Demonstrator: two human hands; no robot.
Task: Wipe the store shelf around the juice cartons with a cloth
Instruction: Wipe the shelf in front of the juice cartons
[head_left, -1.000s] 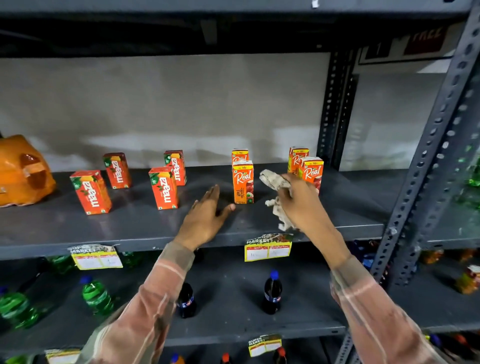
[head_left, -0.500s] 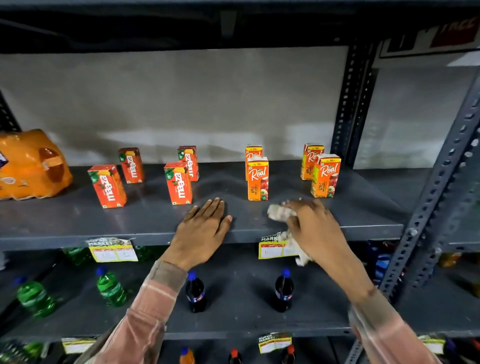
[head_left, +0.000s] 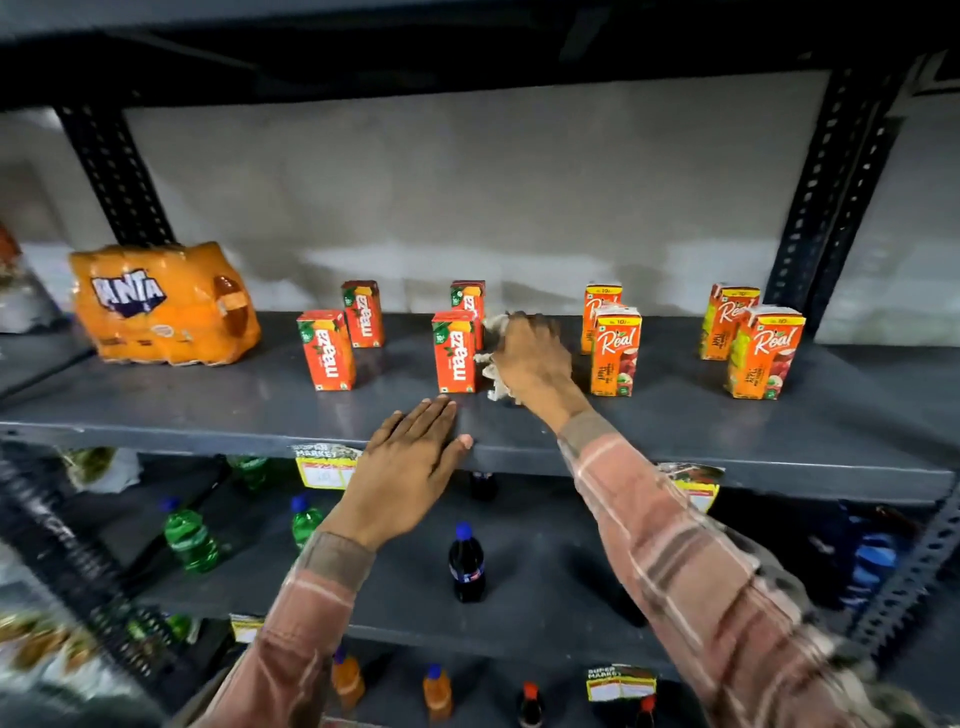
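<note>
A grey metal shelf (head_left: 208, 410) carries several small juice cartons: red Maaza cartons (head_left: 326, 349) on the left and orange Real cartons (head_left: 614, 351) on the right. My right hand (head_left: 535, 358) is shut on a crumpled pale cloth (head_left: 496, 376) and presses it on the shelf in the gap between the front Maaza carton (head_left: 455, 352) and the Real cartons, close beside the Maaza one. My left hand (head_left: 410, 462) lies flat, fingers spread, on the shelf's front edge and holds nothing.
An orange Fanta multipack (head_left: 161, 304) sits at the shelf's left. Perforated dark uprights (head_left: 831, 197) frame the bay. On the lower shelves stand green bottles (head_left: 189, 538), a dark cola bottle (head_left: 466, 564) and orange bottles (head_left: 436, 691). Price tags (head_left: 324, 465) hang on the shelf edge.
My right hand carried the cloth from the shelf's front edge back and left into the gap beside the Maaza carton. The view shifted left, so the Fanta pack shows fully. The left hand stays flat.
</note>
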